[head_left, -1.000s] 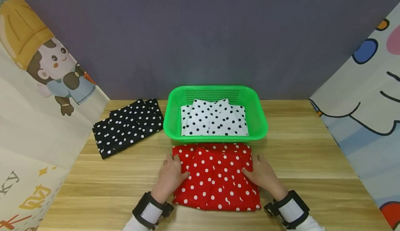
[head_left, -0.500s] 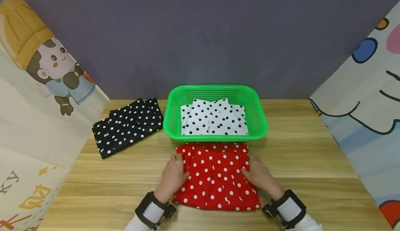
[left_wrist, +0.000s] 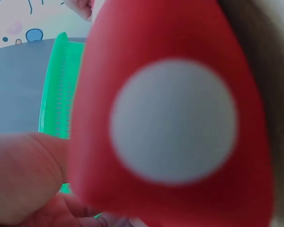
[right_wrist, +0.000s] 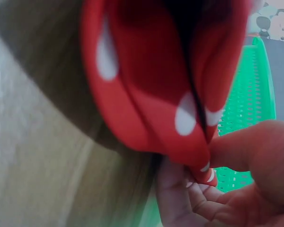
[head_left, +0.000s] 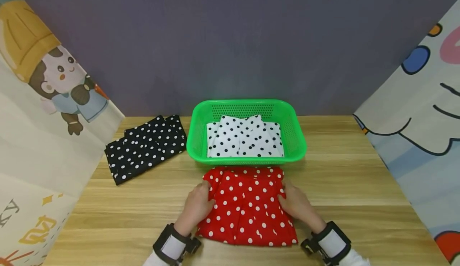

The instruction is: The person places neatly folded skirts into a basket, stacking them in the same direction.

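Observation:
A folded red cloth with white polka dots (head_left: 248, 208) lies in front of the green basket (head_left: 248, 161). Its left side is pinched by my left hand (head_left: 197, 203), thumb on top. My right hand (head_left: 296, 204) grips the opposite side the same way. In the right wrist view, several layers of the red cloth (right_wrist: 151, 104) hang in a fold between thumb and fingers (right_wrist: 175, 194). Close up in the left wrist view, the red cloth (left_wrist: 99, 175) fills the middle and hides part of the left hand (left_wrist: 28, 175).
Inside the basket sits a folded white cloth with black dots (head_left: 246, 138). Left of the basket, a folded black cloth with white dots (head_left: 147, 148) lies slanted on the wooden table (head_left: 345, 178). A dark grey wall (head_left: 230, 42) stands behind, with printed cloths on both sides.
Both hands have drawn slightly inward, and the cloth's upper part has narrowed between them. Its sides now bow up off the table. The fingers have closed further on the edges.

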`<action>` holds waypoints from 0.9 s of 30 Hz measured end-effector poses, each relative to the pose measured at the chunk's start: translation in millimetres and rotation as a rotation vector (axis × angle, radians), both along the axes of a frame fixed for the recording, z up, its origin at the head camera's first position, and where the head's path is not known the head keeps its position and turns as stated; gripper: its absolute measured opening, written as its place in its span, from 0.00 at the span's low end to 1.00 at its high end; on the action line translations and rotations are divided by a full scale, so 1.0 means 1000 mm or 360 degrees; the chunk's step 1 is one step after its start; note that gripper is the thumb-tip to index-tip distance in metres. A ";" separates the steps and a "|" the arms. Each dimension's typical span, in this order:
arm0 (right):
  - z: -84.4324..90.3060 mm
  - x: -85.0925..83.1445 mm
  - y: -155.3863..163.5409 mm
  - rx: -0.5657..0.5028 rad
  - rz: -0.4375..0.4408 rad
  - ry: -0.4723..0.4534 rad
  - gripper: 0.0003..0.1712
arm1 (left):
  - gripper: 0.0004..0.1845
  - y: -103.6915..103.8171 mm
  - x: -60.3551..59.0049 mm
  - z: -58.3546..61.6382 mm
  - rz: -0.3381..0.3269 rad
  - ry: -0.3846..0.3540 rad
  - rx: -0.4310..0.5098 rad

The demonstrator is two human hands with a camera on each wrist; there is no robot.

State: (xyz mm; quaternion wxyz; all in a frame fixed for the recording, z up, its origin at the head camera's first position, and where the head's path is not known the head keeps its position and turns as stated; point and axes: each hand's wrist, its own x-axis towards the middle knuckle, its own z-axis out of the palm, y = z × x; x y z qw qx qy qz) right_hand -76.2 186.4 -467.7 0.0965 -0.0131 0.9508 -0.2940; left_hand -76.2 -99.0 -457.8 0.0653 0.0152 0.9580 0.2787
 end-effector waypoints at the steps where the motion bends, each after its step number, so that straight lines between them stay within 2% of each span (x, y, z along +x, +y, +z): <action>1: 0.000 0.001 0.000 -0.0023 -0.0015 -0.0013 0.24 | 0.22 -0.001 0.001 0.000 0.0003 0.0008 0.0010; 9: 0.007 0.007 -0.002 -0.0094 -0.0096 -0.0012 0.24 | 0.21 -0.004 0.009 0.001 0.0028 0.0034 0.0182; 14: 0.013 0.016 -0.001 -0.0123 -0.0125 0.0000 0.23 | 0.19 -0.005 0.016 0.008 0.0014 0.0058 0.0271; 17: 0.016 0.021 -0.001 -0.0092 -0.0139 0.0029 0.24 | 0.20 -0.006 0.020 0.012 0.0023 0.0025 0.0321; 21: 0.020 0.025 -0.001 -0.0069 -0.0148 0.0082 0.24 | 0.20 -0.006 0.024 0.017 0.0025 0.0006 0.0342; 27: 0.030 0.032 0.000 -0.0091 -0.0150 0.0118 0.22 | 0.21 -0.006 0.029 0.024 0.0020 0.0051 0.0320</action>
